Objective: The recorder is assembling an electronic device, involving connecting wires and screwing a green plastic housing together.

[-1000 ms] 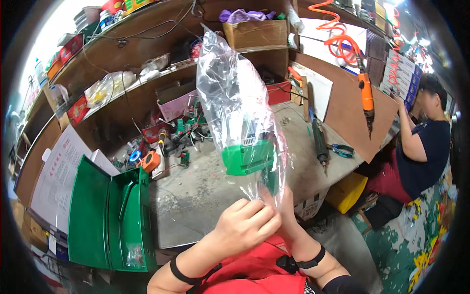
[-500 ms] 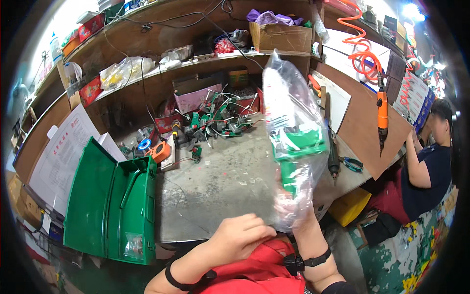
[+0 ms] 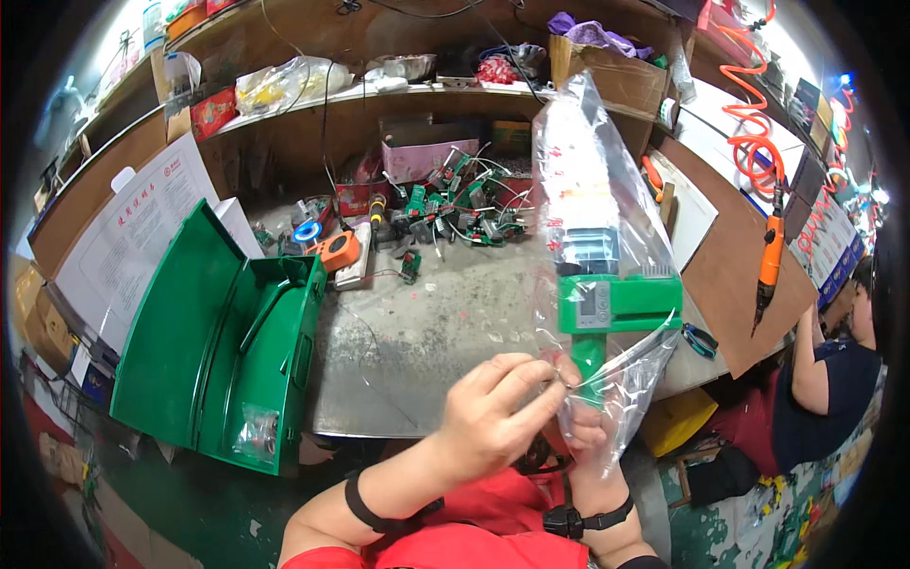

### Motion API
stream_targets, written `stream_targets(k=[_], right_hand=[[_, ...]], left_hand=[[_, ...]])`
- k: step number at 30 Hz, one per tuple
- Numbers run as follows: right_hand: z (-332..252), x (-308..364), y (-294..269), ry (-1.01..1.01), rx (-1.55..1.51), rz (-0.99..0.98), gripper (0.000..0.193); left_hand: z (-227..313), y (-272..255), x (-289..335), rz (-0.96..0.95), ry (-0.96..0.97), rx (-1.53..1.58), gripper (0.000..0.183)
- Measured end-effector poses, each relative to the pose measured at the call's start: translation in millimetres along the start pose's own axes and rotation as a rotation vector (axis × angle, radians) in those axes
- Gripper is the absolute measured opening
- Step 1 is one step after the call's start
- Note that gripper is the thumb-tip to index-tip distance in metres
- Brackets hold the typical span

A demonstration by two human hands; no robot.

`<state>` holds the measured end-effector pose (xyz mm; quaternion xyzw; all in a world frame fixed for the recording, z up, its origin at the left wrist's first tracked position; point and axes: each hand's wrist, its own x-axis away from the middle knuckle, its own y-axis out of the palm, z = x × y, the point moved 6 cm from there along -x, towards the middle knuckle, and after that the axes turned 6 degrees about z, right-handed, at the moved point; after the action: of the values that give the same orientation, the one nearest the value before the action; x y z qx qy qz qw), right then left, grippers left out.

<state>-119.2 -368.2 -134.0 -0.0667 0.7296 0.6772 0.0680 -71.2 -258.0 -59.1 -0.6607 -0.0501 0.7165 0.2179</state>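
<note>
The bagged tool [image 3: 607, 303] is held upright, handle down, gripped by the right hand [image 3: 590, 431]; the bag [image 3: 592, 190] is pinched by the left hand [image 3: 493, 412].

One green tool [image 3: 607, 308], one bag [image 3: 592, 218], one green case [image 3: 223, 341].

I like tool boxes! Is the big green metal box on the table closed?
No, the green metal box lies open at the bench's left edge, its lid tipped back and its inside showing.

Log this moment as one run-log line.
left hand: pinching clear plastic bag | right hand: gripping green tool handle through bag | green metal case: open, left
</note>
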Motion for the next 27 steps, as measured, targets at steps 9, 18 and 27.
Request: stream_targets(k=[9,18,27], right_hand=[[-0.7,-2.6,-1.6,-0.142,0.084,-0.062,0.051],[15.1,-1.9,-16.4,-0.171,0.6,0.304,0.064],[11.0,4.6,-11.5,-0.38,0.934,0.48,0.045]], left_hand=[[33.9,-15.4,26.5,-0.032,0.142,0.063,0.015],[60.0,21.9,32.1,-0.504,0.202,0.168,0.016],[-73.0,-22.0,25.2,0.173,-1.017,0.736,0.059]])
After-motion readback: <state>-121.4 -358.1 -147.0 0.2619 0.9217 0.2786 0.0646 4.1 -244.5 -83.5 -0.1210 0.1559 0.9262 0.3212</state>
